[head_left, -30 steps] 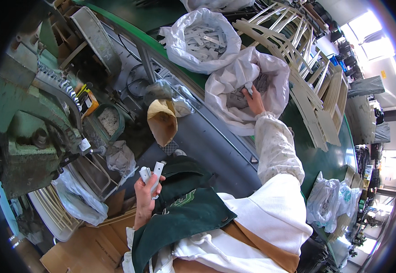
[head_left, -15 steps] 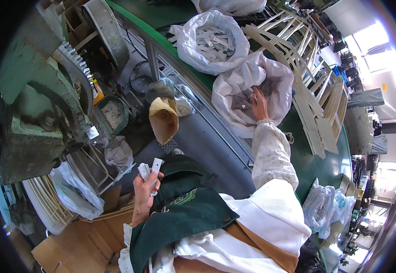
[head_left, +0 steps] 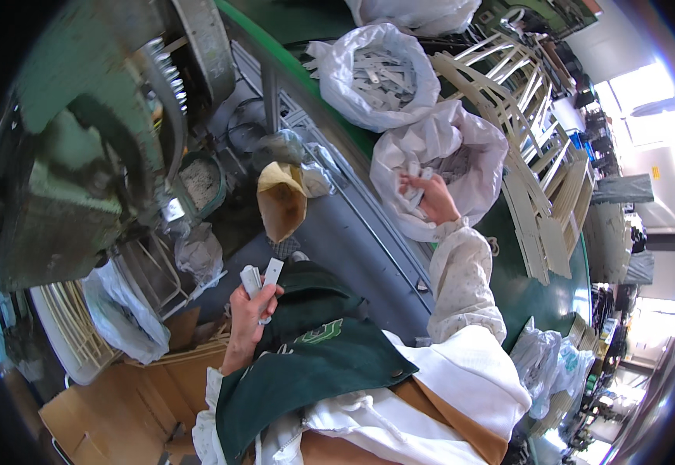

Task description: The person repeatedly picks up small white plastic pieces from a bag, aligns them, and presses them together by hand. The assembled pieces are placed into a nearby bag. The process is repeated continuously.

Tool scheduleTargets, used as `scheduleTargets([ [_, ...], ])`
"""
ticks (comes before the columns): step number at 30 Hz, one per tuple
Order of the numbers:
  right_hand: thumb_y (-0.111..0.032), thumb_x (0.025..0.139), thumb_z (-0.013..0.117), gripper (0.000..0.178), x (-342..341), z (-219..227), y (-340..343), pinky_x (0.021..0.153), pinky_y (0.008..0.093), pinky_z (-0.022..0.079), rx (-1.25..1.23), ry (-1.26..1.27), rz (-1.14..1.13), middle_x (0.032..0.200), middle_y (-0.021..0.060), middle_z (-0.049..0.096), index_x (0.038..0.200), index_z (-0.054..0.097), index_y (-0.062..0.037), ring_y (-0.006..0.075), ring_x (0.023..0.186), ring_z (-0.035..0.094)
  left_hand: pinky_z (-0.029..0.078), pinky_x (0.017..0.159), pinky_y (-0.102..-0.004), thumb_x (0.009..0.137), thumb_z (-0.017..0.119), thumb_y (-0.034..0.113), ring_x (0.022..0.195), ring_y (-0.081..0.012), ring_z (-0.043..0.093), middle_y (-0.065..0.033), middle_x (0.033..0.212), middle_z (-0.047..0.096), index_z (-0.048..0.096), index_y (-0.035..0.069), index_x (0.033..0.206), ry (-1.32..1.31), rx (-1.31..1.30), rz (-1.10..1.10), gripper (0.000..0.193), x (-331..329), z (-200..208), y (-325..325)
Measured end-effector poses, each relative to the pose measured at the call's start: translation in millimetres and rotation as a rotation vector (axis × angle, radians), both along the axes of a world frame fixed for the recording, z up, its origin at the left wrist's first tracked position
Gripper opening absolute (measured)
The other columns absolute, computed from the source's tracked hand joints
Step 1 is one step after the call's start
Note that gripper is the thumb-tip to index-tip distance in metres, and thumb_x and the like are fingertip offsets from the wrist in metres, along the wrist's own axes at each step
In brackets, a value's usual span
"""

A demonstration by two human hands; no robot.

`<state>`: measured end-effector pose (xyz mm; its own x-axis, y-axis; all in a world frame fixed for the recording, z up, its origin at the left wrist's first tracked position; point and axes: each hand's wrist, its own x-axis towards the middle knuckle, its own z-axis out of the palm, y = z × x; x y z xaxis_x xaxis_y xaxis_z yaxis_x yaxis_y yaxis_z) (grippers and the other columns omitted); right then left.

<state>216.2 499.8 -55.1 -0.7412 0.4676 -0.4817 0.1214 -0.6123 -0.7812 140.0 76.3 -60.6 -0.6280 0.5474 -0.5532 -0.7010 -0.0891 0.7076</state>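
Note:
In front of my body, my left hand (head_left: 249,311) is closed round a small bunch of flat, light grey metal strips (head_left: 273,269), and one strip with a hole sticks out apart from the others. Over the nearer white sack (head_left: 486,183) at the right, my right hand (head_left: 438,203) grips several similar pale strips (head_left: 416,175) between thumb and fingers. More strips lie inside this sack, partly hidden by its folds. A second white sack (head_left: 336,94) behind it is filled with strips like these.
Both sacks stand on a green table (head_left: 492,225). Bent pale frames (head_left: 535,217) are stacked at its right. A large green machine (head_left: 66,178) fills the left. Between machine and table hangs a brown paper bag (head_left: 281,215). A cardboard box (head_left: 120,411) stands at the lower left.
My right hand has drawn back from inside the nearer sack toward its left rim, with strips now showing in its fingers. My left hand keeps its bunch. The whole view has shifted slightly.

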Motion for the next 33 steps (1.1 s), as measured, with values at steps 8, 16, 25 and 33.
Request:
scheduleTargets([
  [8, -0.019, 0.092, 0.06, 0.025, -76, 51, -144, 0.053, 0.0199, 0.038, 0.149, 0.076, 0.646, 0.082, 0.0023, 0.059, 0.109, 0.053, -0.0023, 0.0065, 0.061, 0.048, 0.032, 0.042, -0.0193, 0.085, 0.064, 0.007, 0.052, -0.0088, 0.05, -0.0117, 0.08, 0.064, 0.054, 0.002, 0.095, -0.019, 0.109, 0.168, 0.015, -5, 7, -7],
  [16, -0.013, 0.092, 0.058, 0.015, -154, 68, -293, 0.044, 0.019, 0.032, 0.087, 0.367, 0.73, 0.075, 0.0089, 0.063, 0.096, 0.047, -0.0042, 0.0054, 0.051, 0.044, 0.031, 0.04, -0.0215, 0.086, 0.064, 0.008, 0.047, -0.011, 0.049, -0.011, 0.075, 0.062, 0.054, 0.004, 0.087, 0.049, 0.223, 0.671, 0.011, -16, 11, -30],
  [25, -0.018, 0.093, 0.057, 0.017, -184, 66, -319, 0.044, 0.0206, 0.031, 0.153, 0.291, 0.7, 0.073, 0.008, 0.062, 0.085, 0.053, -0.0038, 0.0061, 0.049, 0.041, 0.031, 0.04, -0.022, 0.086, 0.063, 0.007, 0.046, -0.0119, 0.048, -0.0104, 0.072, 0.06, 0.055, 0.004, 0.086, 0.082, 0.269, 0.83, 0.009, -36, 14, -48],
  [33, -0.012, 0.09, 0.058, 0.012, -188, 72, -309, 0.046, 0.0224, 0.033, 0.044, 0.2, 0.829, 0.073, 0.007, 0.061, 0.083, 0.057, -0.0024, 0.0077, 0.052, 0.047, 0.03, 0.041, -0.0218, 0.086, 0.062, 0.009, 0.046, -0.0102, 0.046, -0.0082, 0.074, 0.06, 0.055, 0.005, 0.089, 0.113, 0.261, 0.813, 0.009, -49, 19, -42],
])
